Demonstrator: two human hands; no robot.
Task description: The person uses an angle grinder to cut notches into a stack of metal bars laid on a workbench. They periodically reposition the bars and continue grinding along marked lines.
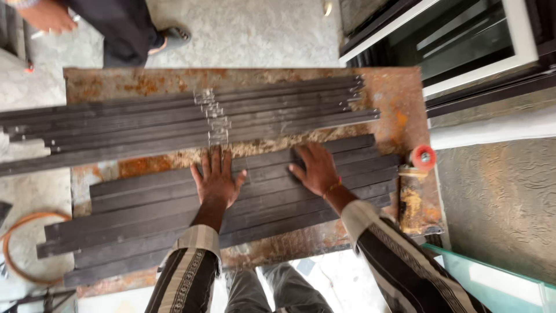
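I see no packages and no signs on the bench (399,110), which is a rusty steel plate. The only marks are pale chalk scribbles (213,116) across the middle of the far bundle of bars (174,124); I cannot read them. At the right edge of the bench there is a small red round wheel (423,156) above a rusty block (412,208).

My left hand (217,179) lies flat and open, the fingers spread, palm down on the near group of dark flat metal bars (145,220). My right hand (314,168) is also open and flat, pressing on the same bars a little more to the right, the fingers pointing to the far side. No hand grips anything. These bars lie side by side, slightly fanned, on the near half of the bench, just beside the far bundle.

At the far side another person stands; a hand (46,14) and a sandal (174,36) are visible. An orange hose (17,232) lies on the floor at the left.
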